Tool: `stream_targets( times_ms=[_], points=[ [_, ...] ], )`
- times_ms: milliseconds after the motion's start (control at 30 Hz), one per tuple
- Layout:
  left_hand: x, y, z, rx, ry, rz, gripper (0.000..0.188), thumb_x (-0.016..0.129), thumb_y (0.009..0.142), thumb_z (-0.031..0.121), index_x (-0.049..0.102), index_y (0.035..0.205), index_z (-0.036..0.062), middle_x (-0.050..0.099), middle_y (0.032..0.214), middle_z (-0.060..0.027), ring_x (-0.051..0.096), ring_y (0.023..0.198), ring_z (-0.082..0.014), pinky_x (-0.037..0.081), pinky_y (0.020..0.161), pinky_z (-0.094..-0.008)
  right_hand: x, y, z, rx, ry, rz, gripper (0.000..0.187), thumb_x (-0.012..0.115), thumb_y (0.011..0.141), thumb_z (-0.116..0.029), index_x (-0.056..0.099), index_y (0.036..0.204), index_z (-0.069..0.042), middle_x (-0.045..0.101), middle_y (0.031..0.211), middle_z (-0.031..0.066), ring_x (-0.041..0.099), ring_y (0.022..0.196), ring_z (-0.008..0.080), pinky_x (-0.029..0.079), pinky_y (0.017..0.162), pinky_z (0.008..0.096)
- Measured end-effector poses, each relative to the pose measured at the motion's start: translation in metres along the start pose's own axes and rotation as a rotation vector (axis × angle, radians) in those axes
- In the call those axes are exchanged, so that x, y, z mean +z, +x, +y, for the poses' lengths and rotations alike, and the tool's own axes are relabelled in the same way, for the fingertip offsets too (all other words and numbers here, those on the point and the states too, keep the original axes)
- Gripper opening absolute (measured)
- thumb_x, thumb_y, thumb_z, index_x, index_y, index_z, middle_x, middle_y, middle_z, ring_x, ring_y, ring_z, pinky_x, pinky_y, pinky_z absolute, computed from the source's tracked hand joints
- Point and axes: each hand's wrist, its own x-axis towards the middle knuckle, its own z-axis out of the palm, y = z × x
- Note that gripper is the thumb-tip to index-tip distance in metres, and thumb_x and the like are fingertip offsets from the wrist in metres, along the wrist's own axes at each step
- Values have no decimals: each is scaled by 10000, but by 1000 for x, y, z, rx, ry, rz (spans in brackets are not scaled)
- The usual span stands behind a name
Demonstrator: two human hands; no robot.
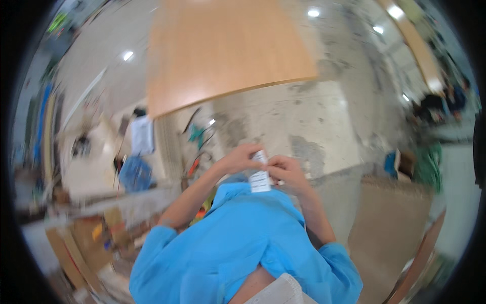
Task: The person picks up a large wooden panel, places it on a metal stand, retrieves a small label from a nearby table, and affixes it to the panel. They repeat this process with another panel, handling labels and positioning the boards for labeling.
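In front of my blue shirt, both hands meet at a narrow white printed label (260, 181). My left hand (240, 158) pinches its upper part between thumb and fingers. Close against its right edge is my right hand (286, 171), with fingers curled together; motion blur hides exactly how they grip it. The lower end of the label hangs down over the shirt front. Beyond my hands lies a large light-wood panel (228, 50), its near edge a short way ahead of them.
A blue plastic bag (135, 174) and a white sheet (142, 135) lie at the left. Teal cord (196, 135) is on the stained floor (324, 116). Brown cardboard (387, 223) stands at the right, near a green bag (429, 167). Wood pieces (76, 248) crowd the lower left.
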Motion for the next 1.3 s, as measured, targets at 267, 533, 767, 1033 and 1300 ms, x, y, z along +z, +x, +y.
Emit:
stream_targets(
  times_ms=[267,533,767,1033,1300],
  points=[
    [-24,59,7,-60,-192,-271,240,827,807,166,616,881,80,616,843,24,541,798,-68,432,695,-255,-8,5,-20,-70,-46,156,114,686,919,-110,658,977,-16,625,809,6,532,662,49,417,557,224],
    [-2,143,20,-109,-172,-579,268,841,801,185,607,872,75,602,805,20,532,778,-65,425,674,-265,-34,-4,-4,-292,56,454,81,642,912,-85,647,965,-25,613,803,-5,514,653,48,401,541,227],
    [51,246,49,210,19,-484,231,828,820,168,623,881,80,612,875,-2,565,812,-100,445,680,-267,-122,4,3,-292,900,431,128,565,935,-162,627,880,-64,542,689,-11,430,535,47,313,452,225],
    [150,389,114,80,-29,-242,152,724,936,182,654,954,48,643,800,7,573,731,-57,465,646,-244,-242,-49,-67,-460,536,1005,183,543,997,-197,619,891,-69,573,769,9,493,592,61,374,498,228],
    [233,475,113,-166,-237,-306,203,665,986,216,676,1018,16,669,816,2,587,736,-47,477,654,-234,-343,-88,-159,-580,-961,1528,87,673,873,-115,640,943,-75,606,823,87,627,699,258,513,601,363]
  ],
)
